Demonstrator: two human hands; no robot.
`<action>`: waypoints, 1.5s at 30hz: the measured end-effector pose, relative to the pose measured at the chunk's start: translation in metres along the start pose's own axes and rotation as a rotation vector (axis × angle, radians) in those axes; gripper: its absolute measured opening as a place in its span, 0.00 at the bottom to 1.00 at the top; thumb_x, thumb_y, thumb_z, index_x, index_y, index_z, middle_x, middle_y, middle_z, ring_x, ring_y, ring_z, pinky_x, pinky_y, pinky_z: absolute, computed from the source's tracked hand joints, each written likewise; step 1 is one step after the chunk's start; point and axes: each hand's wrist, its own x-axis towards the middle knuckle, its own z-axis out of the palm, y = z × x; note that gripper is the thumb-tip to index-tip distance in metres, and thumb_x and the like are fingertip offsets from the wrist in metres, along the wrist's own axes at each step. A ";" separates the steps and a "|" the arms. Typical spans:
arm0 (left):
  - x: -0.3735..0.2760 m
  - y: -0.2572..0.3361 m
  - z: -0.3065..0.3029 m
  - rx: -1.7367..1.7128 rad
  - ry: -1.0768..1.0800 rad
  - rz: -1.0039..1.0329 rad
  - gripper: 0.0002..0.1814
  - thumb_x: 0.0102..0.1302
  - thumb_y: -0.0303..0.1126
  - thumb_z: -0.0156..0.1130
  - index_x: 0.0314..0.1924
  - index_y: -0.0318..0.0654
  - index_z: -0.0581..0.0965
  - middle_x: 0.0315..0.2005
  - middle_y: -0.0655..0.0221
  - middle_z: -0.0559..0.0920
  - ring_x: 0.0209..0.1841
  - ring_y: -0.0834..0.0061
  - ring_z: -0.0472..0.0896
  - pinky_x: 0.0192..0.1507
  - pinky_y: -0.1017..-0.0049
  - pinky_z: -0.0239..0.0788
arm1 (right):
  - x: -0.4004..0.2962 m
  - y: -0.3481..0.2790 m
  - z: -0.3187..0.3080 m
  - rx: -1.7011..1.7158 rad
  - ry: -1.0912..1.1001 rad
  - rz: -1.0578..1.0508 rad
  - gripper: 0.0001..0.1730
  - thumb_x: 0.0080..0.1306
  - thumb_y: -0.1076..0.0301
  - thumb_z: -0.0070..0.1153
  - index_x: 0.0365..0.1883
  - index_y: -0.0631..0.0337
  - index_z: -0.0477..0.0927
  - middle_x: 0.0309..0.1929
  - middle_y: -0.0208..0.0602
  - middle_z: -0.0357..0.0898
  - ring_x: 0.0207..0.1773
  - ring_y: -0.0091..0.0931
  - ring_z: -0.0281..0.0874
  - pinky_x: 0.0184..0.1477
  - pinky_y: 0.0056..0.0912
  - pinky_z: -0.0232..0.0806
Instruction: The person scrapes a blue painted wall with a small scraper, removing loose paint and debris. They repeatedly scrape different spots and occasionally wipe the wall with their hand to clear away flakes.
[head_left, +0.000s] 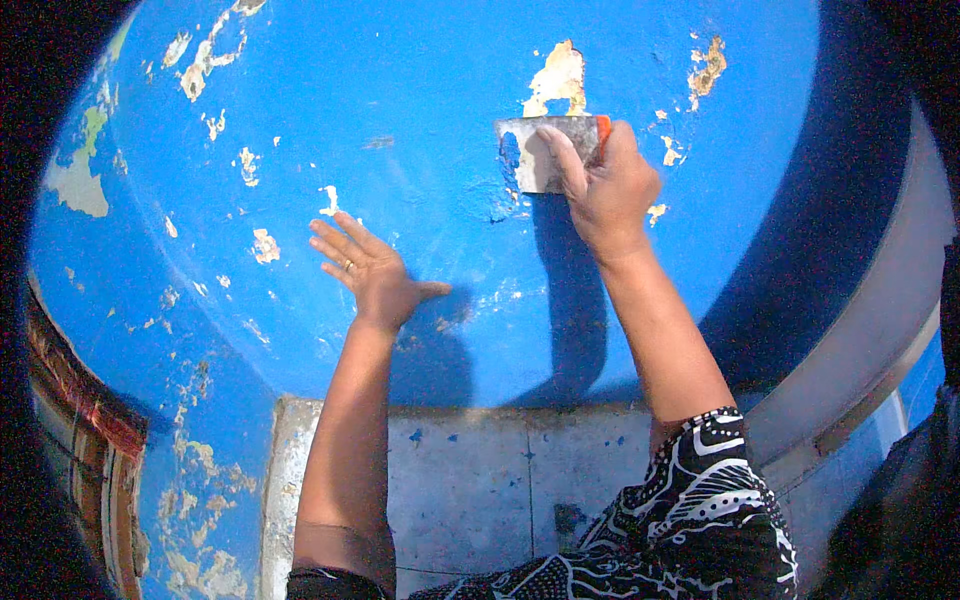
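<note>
A blue painted wall (435, 90) with peeling patches fills most of the head view. My right hand (611, 184) grips a wide metal putty knife (540, 150) with an orange edge on its handle, thumb along the blade. The blade lies at the wall just below a large bare pale patch (555, 79), and blue paint residue sticks to its left part. Roughened paint shows below and left of the blade. My left hand (371, 274), with a ring on one finger, is spread near the wall to the left and holds nothing. Whether its palm presses on the wall is unclear.
Below the wall is a tiled floor (465, 480) with scattered blue paint flakes. A pale curved panel (847, 322) stands at the right. A brown wooden frame (97, 480) is at the lower left, beside a flaking wall corner. More chipped spots (266, 246) dot the wall.
</note>
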 end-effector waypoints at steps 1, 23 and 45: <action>0.000 0.001 -0.001 -0.009 0.001 0.008 0.88 0.20 0.54 0.83 0.63 0.15 0.27 0.62 0.22 0.27 0.65 0.23 0.26 0.60 0.31 0.34 | -0.002 -0.002 -0.001 -0.004 -0.008 -0.003 0.26 0.55 0.43 0.63 0.29 0.58 0.72 0.15 0.40 0.74 0.17 0.39 0.74 0.18 0.41 0.63; -0.003 0.000 -0.006 -0.033 0.019 0.023 0.88 0.20 0.54 0.83 0.63 0.16 0.26 0.62 0.23 0.26 0.65 0.24 0.25 0.61 0.31 0.32 | 0.004 0.000 -0.020 -0.017 -0.255 -0.158 0.25 0.56 0.44 0.62 0.32 0.59 0.73 0.17 0.44 0.76 0.20 0.41 0.77 0.21 0.41 0.67; -0.003 -0.007 0.000 -0.067 -0.008 0.069 0.88 0.22 0.59 0.81 0.63 0.16 0.26 0.61 0.22 0.25 0.64 0.23 0.23 0.59 0.29 0.29 | -0.016 -0.002 -0.016 -0.031 -0.332 -0.220 0.24 0.55 0.48 0.65 0.30 0.59 0.72 0.17 0.42 0.75 0.19 0.38 0.76 0.20 0.38 0.66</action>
